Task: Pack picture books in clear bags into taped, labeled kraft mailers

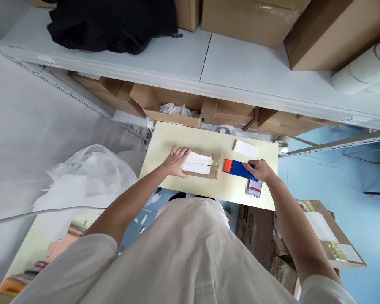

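Left hand (pixel 177 161): your fingers spread apart, touching the carton's (pixel 213 172) left end.
Right hand (pixel 256 169): your fingers curl closed around the blue-and-orange tool (pixel 237 169).
Carton: mid-frame, between your hands.

The left hand (pixel 176 163) hides one end of the box (pixel 201 175), whose labels (pixel 199 158) I can't make out. Near the front right corner of the table (pixel 190 137), the blue tool (pixel 238 169) covers part of the phone (pixel 256 190), too small to read.

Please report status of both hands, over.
Left hand on brown cardboard parcel topped with white paper. Right hand holding flat blue tool with orange end, apart from parcel. White rectangular pad lies aside.
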A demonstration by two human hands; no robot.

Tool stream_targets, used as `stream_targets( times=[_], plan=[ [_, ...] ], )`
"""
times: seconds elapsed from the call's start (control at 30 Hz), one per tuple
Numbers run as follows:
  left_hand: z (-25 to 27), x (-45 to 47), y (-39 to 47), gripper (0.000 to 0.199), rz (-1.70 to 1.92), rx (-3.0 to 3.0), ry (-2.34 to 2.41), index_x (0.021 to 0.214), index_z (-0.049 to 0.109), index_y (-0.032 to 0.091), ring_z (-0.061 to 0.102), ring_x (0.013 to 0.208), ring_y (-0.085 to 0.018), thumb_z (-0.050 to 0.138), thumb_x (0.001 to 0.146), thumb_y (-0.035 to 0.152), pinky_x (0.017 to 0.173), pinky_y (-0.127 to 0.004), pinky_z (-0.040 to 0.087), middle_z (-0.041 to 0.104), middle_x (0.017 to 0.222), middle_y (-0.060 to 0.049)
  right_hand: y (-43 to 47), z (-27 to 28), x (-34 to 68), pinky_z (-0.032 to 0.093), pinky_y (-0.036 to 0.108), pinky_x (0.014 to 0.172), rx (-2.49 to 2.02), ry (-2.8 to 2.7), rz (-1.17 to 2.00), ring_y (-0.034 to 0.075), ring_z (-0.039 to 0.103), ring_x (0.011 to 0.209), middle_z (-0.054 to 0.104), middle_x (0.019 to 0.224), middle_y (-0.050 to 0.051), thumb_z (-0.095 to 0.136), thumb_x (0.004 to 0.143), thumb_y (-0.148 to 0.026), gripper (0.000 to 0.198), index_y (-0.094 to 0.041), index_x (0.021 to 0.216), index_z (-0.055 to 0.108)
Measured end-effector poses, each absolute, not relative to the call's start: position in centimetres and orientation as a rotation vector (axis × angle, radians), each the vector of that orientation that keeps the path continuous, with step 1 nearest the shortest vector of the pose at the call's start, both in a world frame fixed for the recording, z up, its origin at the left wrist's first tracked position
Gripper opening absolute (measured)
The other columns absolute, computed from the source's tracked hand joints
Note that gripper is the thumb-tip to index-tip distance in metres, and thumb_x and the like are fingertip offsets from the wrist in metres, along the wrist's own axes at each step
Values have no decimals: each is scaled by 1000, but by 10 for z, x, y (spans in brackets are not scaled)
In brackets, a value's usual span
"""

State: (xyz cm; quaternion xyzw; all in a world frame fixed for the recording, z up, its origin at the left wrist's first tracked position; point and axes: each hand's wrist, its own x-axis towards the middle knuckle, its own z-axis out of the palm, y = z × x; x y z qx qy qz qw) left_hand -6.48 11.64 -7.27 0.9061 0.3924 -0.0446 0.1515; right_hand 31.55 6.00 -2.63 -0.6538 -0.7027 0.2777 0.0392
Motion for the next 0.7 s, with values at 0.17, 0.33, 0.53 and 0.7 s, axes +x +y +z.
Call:
stream_targets(
  times=[0.17,0.33,0.53,0.7],
  plan=[
    [-69,-41,100,116,-287,2633,1181,149,8,0,5,144,-38,64,63,56,112,-57,-9,12,156,-25,63,-70,322,37,27,57,-1949,-2122,943,15,47,50,52,51,2,34,87,-53,47,-22,53,44],
    [-78,35,77,113,-242,2625,1062,149,6,1,-3,146,-35,55,71,66,113,-54,-7,6,157,-23,62,-87,315,36,27,57,-1928,-2089,986,15,46,51,52,52,2,31,87,-54,48,-22,54,45],
    [-85,77,74,93,-123,2586,992,149,11,4,3,146,-33,51,81,53,115,-49,-3,8,157,-21,54,-96,329,35,26,56,-1869,-2024,1126,13,42,50,49,51,1,28,88,-57,52,-21,54,46],
    [-83,71,78,95,-160,2576,986,149,12,3,5,146,-33,56,78,48,116,-48,-2,9,157,-21,42,-96,369,37,26,57,-1895,-2084,1176,14,48,52,52,52,2,29,88,-58,55,-20,55,52]
  ],
)
